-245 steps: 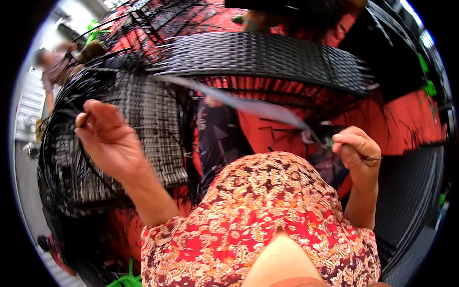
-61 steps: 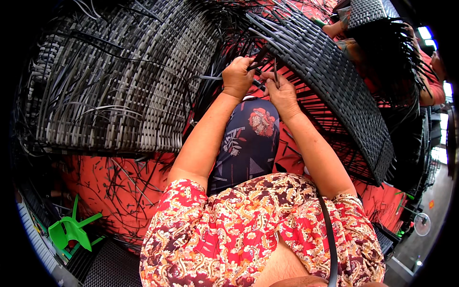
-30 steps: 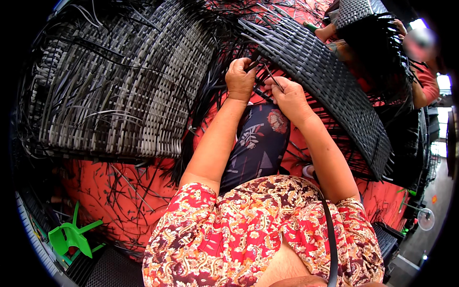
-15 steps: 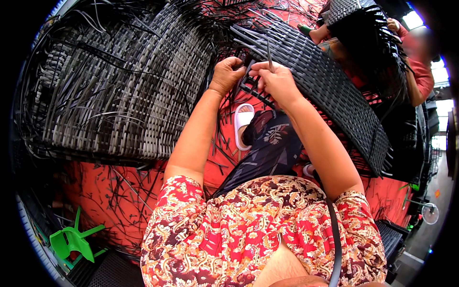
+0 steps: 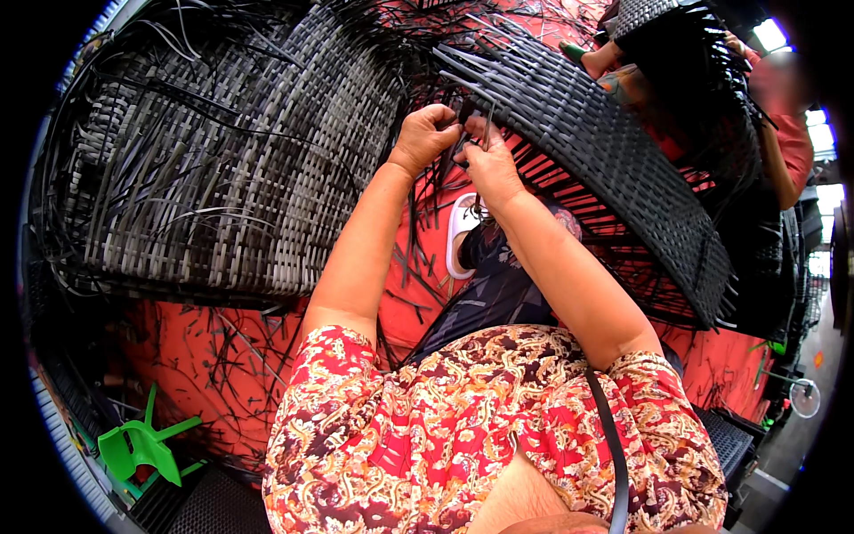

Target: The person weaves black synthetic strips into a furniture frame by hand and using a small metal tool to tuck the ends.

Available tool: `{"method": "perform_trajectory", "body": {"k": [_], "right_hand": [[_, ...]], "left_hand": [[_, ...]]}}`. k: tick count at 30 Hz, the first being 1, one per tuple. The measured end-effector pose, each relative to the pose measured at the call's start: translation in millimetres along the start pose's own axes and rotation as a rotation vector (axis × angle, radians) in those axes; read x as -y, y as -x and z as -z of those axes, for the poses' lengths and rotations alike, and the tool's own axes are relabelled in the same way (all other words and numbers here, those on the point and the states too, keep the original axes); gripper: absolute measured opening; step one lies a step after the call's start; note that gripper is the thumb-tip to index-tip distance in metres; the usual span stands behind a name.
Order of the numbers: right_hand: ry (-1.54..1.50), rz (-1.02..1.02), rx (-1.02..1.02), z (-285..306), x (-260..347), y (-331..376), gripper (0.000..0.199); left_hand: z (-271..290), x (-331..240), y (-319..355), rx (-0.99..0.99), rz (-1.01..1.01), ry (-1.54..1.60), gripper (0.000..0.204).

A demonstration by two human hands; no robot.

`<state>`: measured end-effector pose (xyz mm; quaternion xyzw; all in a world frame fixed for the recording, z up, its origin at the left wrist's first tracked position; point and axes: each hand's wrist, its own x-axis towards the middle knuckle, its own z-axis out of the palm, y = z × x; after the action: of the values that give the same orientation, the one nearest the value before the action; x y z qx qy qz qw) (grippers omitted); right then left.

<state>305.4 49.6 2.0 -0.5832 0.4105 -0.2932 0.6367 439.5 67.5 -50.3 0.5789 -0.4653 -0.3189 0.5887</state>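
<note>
My left hand [image 5: 425, 140] is closed in a pinch at the near-left end of a dark woven wicker panel [image 5: 605, 147]. What sits between its fingertips is too small and dark to make out. Close beside it, my right hand [image 5: 490, 167] has its fingers curled round a thin, pointed grey tool [image 5: 490, 116]; its exact kind is not clear. Both hands meet over the panel's corner, where loose black strips stick out. A row of dark bars shows under the panel's near edge, right of my hand.
A large grey-black woven piece [image 5: 240, 169] with loose strands fills the left. Strip offcuts litter the red floor [image 5: 222, 374]. My foot in a white sandal [image 5: 462, 233] is below my hands. A green plastic stool [image 5: 142, 448] lies lower left. Another person [image 5: 787, 142] sits far right, beside more wickerwork.
My right hand has come left and slightly down, nearer my left hand, and its tool has swung with it. The panel has shifted a little, showing more bars beneath. My left hand stays put.
</note>
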Motion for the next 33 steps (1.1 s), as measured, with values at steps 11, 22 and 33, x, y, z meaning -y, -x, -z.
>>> {"method": "perform_trajectory", "body": {"k": [11,22,33], "right_hand": [[0.129,0.049,-0.005,3.3,-26.5,-18.3,0.039],[0.088,0.067,-0.034,1.8,-36.5,-24.1,0.03],[0.257,0.154,0.026,2.3,-30.1,-20.9,0.03]], "left_hand": [[38.7,1.5,8.3,0.019,-0.193,-0.143,0.019],[13.6,9.6,3.4,-0.404,-0.238,-0.861,0.036],[13.8,-5.4,4.5,-0.157,-0.356,-0.366,0.022]]}}
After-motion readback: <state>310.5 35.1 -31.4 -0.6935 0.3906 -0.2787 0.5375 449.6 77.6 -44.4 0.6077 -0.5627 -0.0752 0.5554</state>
